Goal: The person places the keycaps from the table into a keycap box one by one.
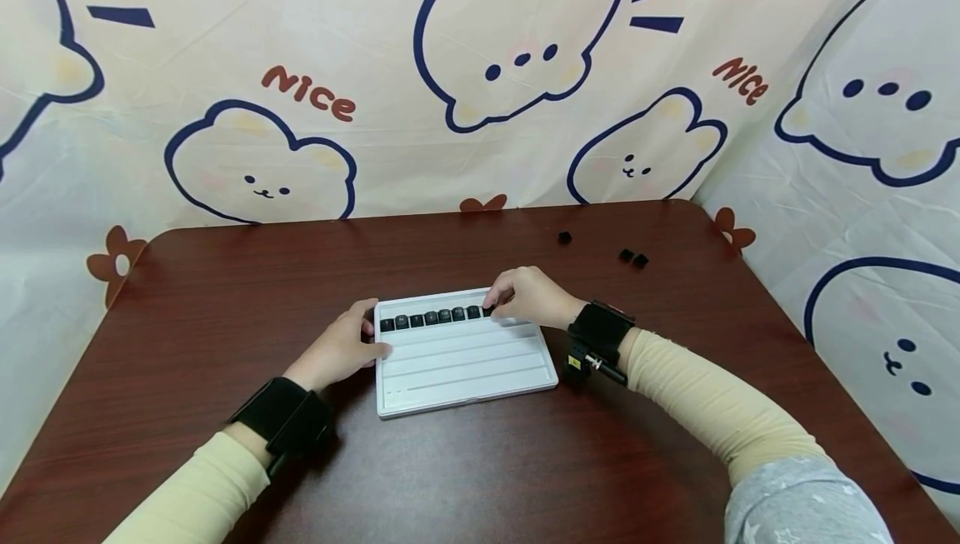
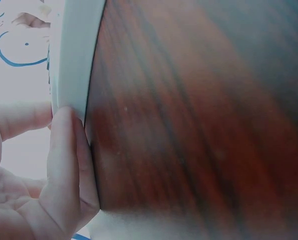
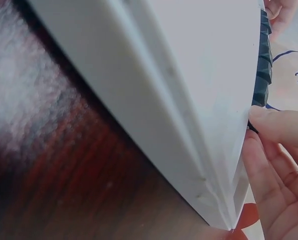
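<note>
A white ridged tray (image 1: 465, 371) lies on the table, slightly turned. Along its upper ledge runs a row of black keycaps (image 1: 431, 318), side by side. My left hand (image 1: 343, 347) grips the tray's left edge, thumb over the rim; in the left wrist view, fingers (image 2: 64, 155) press against the white edge. At the right end of the row, my right hand (image 1: 536, 298) pinches a black keycap (image 3: 252, 128) between thumb and fingers. Most of that keycap is hidden by the fingertips. The right wrist view shows neighbouring keycaps (image 3: 262, 75) just beyond the thumb.
Toward the back right of the brown table (image 1: 480, 477) lie three loose black keycaps: one alone (image 1: 565, 237) and two close together, a left one (image 1: 626, 255) and a right one (image 1: 641, 261). A printed cloth (image 1: 390, 169) hangs behind the table.
</note>
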The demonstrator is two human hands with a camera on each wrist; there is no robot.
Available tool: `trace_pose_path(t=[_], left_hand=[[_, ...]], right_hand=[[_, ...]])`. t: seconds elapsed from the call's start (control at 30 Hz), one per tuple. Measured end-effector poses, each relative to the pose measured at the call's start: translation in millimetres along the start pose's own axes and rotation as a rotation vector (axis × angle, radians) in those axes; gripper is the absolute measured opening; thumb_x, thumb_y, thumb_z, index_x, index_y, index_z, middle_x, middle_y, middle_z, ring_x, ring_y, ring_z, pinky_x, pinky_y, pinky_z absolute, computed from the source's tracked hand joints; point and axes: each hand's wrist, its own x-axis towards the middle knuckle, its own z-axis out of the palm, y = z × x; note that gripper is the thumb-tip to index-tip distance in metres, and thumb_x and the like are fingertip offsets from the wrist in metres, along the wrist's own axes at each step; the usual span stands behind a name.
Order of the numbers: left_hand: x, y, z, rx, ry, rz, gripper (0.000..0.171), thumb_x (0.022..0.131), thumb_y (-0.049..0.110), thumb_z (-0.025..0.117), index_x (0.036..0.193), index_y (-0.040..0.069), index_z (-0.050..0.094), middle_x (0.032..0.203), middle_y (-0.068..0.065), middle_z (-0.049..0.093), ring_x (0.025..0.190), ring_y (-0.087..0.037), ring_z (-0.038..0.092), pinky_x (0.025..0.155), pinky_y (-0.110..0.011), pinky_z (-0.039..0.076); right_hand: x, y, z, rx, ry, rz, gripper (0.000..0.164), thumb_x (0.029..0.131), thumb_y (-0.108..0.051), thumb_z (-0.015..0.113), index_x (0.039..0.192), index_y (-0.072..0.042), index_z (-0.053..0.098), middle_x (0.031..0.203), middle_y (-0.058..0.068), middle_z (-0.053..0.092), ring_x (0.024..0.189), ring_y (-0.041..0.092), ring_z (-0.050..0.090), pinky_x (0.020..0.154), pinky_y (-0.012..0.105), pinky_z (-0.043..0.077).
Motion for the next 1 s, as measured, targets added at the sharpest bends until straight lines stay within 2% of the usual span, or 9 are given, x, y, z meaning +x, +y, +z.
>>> trace_pose_path(t=[0.53,1.0], left_hand=[[0.1,0.5,-0.1,0.014,0.001,0.002,0.077,0.094,0.004,0.072,0.156,-0.006,0.027,0.112,-0.02,0.05,0.08,-0.021,0.061,0.073,-0.032,0.057],[-0.2,1.7,-0.2,0.009,0.0,-0.004,0.077,0.094,0.003,0.072,0.156,-0.006,0.027,0.114,-0.021,0.05,0.084,-0.023,0.059,0.073,-0.032,0.057]], right_hand=[[-0.1,-4.3,3.2,-0.004,0.039,0.037,0.013,0.085,0.002,0.08,0.092,-0.009,0.079,0.095,0.001,0.073,0.085,0.015,0.067,0.076,0.031,0.055],[2.7,-4.5,5.5,-0.019,0.036,0.042,0.013,0.085,0.003,0.08,0.09,-0.009,0.078,0.093,0.001,0.073,0.086,0.016,0.067,0.076,0.031,0.056]])
